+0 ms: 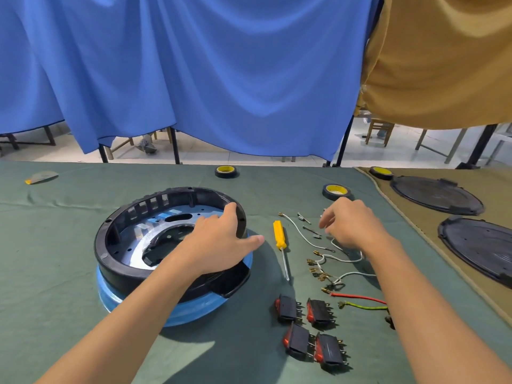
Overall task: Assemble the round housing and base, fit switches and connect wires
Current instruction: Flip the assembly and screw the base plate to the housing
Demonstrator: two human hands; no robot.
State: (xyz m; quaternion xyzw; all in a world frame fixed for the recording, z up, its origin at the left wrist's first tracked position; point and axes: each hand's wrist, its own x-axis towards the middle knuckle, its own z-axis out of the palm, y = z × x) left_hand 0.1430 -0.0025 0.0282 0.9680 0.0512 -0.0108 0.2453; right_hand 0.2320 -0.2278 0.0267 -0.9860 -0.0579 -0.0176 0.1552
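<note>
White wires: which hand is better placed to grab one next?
Right. The right hand hovers over the white wires; the left hand rests on the black round housing, beyond the yellow screwdriver.

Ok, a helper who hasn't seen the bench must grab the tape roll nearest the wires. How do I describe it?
Start at the black round housing on the green cloth, go right past the yellow screwdriver to the right hand. The tape roll lies beyond its knuckles. Unlike the other two rolls, it sits neither at the far edge nor on the tan cloth.
</note>
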